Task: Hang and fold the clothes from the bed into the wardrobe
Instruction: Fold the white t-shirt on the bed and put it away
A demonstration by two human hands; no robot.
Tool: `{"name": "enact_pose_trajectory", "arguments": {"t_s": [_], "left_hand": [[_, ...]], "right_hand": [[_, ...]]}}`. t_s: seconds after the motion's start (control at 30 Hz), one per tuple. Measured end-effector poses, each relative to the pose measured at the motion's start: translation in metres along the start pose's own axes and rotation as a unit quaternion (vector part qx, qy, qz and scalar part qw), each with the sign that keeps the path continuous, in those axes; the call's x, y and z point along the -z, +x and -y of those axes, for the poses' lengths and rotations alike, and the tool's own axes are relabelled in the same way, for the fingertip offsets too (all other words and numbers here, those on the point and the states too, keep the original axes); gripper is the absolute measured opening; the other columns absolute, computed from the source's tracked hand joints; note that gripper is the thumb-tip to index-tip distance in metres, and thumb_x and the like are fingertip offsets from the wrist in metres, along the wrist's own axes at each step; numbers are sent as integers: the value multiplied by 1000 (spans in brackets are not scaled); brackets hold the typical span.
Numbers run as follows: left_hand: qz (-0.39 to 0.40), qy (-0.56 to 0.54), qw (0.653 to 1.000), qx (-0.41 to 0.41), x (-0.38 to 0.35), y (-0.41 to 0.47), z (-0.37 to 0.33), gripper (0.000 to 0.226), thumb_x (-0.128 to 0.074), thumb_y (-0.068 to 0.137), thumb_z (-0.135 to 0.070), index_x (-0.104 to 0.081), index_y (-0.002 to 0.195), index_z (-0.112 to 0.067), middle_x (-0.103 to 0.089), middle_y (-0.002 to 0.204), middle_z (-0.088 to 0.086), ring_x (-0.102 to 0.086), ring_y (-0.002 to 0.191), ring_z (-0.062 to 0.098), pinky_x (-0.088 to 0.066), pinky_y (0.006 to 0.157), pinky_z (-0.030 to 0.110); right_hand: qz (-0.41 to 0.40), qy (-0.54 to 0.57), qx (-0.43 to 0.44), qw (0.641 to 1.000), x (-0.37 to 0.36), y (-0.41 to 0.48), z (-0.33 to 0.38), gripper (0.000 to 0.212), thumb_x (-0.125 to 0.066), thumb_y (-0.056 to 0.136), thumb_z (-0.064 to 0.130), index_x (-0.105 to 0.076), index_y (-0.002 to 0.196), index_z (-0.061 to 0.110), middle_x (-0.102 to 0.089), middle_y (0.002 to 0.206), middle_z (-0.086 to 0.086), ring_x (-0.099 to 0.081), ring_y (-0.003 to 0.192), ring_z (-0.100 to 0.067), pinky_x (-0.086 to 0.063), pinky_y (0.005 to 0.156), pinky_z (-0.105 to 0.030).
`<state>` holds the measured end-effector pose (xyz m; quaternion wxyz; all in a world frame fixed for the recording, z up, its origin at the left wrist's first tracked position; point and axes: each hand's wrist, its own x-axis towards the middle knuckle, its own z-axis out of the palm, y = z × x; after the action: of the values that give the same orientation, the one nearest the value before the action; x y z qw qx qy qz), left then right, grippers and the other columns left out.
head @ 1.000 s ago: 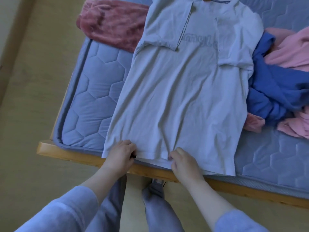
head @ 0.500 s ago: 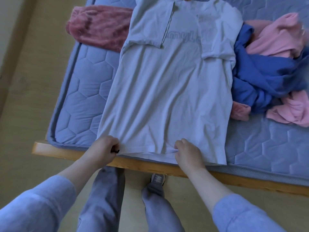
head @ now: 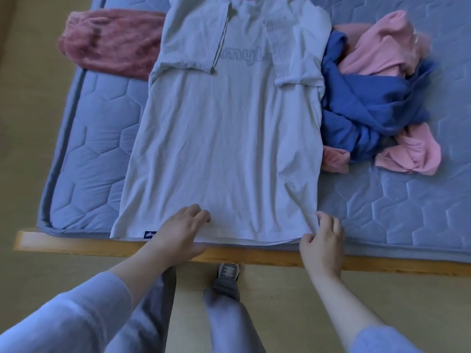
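The white T-shirt [head: 224, 149] lay flat on the bed [head: 96, 149], both sleeves folded inward and the hem along the wooden bed frame [head: 254, 257]. The left hand [head: 178, 230] rested on the hem left of centre, its fingers [head: 196, 214] nearly straight and close together on the fabric. The right hand [head: 322, 240] was at the lower right corner, its fingers curled narrow and pinching the shirt edge. A blue garment [head: 369, 110] and a pink garment [head: 382, 47] lay bunched just beside the shirt's right side. A dark pink fleece [head: 109, 42] lay at its upper left.
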<state>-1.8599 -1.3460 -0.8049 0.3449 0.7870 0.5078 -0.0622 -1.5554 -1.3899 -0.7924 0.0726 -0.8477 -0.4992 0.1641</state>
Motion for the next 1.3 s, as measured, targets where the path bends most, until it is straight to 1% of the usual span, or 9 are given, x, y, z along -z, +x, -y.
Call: {"name": "enact_pose_trajectory", "arguments": {"t_s": [0.1, 0.17, 0.27, 0.43, 0.6, 0.73, 1.0, 1.13, 1.3], "left_hand": [[26, 24, 999, -16, -16, 20, -35, 50, -64, 81, -36, -48, 125, -20, -46, 119, -2, -46, 107, 21, -42, 82, 30], [53, 65, 996, -9, -27, 32, -51, 44, -61, 85, -31, -45, 125, -21, -44, 119, -1, -46, 108, 21, -42, 83, 31], [44, 89, 995, 22, -35, 41, -59, 24, -50, 93, -20, -49, 116, -20, -48, 114, -1, -48, 104, 21, -42, 80, 30], [57, 53, 997, 2, -30, 48, -51, 5, -49, 90, -12, -50, 90, -17, -47, 90, -2, -50, 88, 19, -32, 66, 26], [79, 26, 996, -31, -22, 47, -46, 13, -53, 87, -10, -49, 77, -18, -50, 82, 0, -47, 74, 17, -29, 62, 24], [79, 17, 996, -43, -23, 45, -45, 11, -56, 86, -11, -54, 77, -17, -50, 80, -3, -45, 70, 14, -28, 60, 23], [173, 60, 983, 1, -18, 49, -48, 12, -49, 80, -10, -45, 76, -21, -50, 82, -4, -47, 75, 16, -35, 62, 24], [184, 27, 983, 2, -10, 43, -48, 7, -56, 83, -22, -49, 82, -20, -53, 87, -4, -52, 78, 16, -39, 65, 25], [114, -63, 991, 35, -6, 49, -49, 19, -59, 84, -32, -49, 72, -20, -54, 74, -4, -47, 65, 12, -39, 60, 26]], "right_hand": [[130, 178, -142, 965, 1, 11, -22, 36, -58, 89, 12, -51, 124, 16, -62, 107, 0, -57, 87, -13, -42, 66, -26], [149, 262, -207, 931, -1, 21, -27, 21, -48, 94, 25, -58, 112, 18, -63, 96, 4, -57, 85, -13, -43, 68, -27], [130, 231, -224, 938, -3, 39, -25, 34, -45, 93, 40, -54, 79, 10, -53, 73, -2, -50, 68, -20, -35, 59, -31], [195, 181, -176, 948, -2, 52, -29, 41, -60, 87, 22, -32, 58, 18, -32, 52, 2, -32, 52, -17, -20, 52, -31], [-13, 173, -198, 965, 20, 37, -66, 34, -56, 86, 9, -31, 64, 16, -32, 55, 0, -28, 55, -22, -19, 49, -31], [28, 100, -160, 982, 16, 36, -76, 29, -56, 92, 14, -36, 72, 13, -38, 56, -1, -35, 55, -25, -25, 51, -31], [68, 25, -270, 960, 11, 41, -56, 13, -59, 91, 14, -48, 85, 14, -62, 81, -6, -56, 71, -28, -40, 57, -28], [91, 65, -206, 972, 24, 52, -33, 24, -62, 85, 22, -52, 107, 18, -59, 93, 4, -59, 81, -22, -46, 60, -28], [-23, 152, -45, 987, 32, 110, 23, 22, -55, 91, 23, -60, 108, 10, -62, 108, -7, -58, 97, -26, -41, 70, -31]]}}
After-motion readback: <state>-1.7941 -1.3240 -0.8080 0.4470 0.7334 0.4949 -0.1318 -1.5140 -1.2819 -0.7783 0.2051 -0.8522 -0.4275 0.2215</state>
